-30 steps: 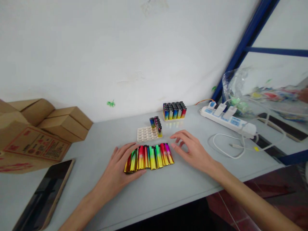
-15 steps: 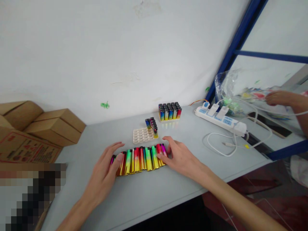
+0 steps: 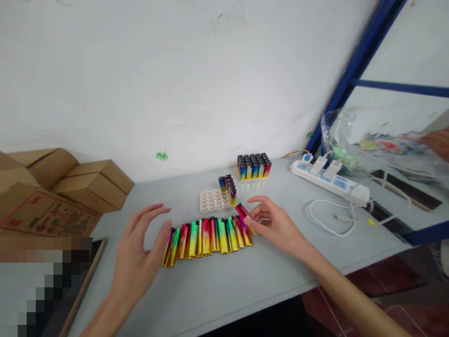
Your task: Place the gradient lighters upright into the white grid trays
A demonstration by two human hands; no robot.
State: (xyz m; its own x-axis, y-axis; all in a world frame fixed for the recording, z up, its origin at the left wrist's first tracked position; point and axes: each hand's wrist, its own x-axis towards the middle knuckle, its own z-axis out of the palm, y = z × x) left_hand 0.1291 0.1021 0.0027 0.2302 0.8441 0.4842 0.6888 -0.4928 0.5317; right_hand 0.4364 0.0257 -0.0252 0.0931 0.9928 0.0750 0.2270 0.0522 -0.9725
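Observation:
A row of shiny lighters (image 3: 206, 236), rainbow-coloured with gold ends, lies side by side on the grey table. At the row's right end, my right hand (image 3: 273, 223) pinches a red lighter (image 3: 242, 210) between thumb and fingers, tilted above the others. My left hand (image 3: 143, 245) is beside the left end, its thumb and fingers spread with nothing between them. Behind the row sits a white tray (image 3: 209, 200) with round holes; several lighters (image 3: 229, 185) stand upright along its right side. Farther back, a full block of upright lighters (image 3: 254, 166) stands near the wall.
Cardboard boxes (image 3: 87, 187) are stacked at the left. A white power strip (image 3: 329, 180) with plugs and a looped cable (image 3: 324, 217) lies at the right. Beyond the blue frame (image 3: 343, 79), another person's hand (image 3: 437, 142) is at a clear plastic bag (image 3: 336, 128).
My right hand has lifted a red lighter at the row's right end. My left hand has moved off the row's left end and opened wider. The view has shifted slightly.

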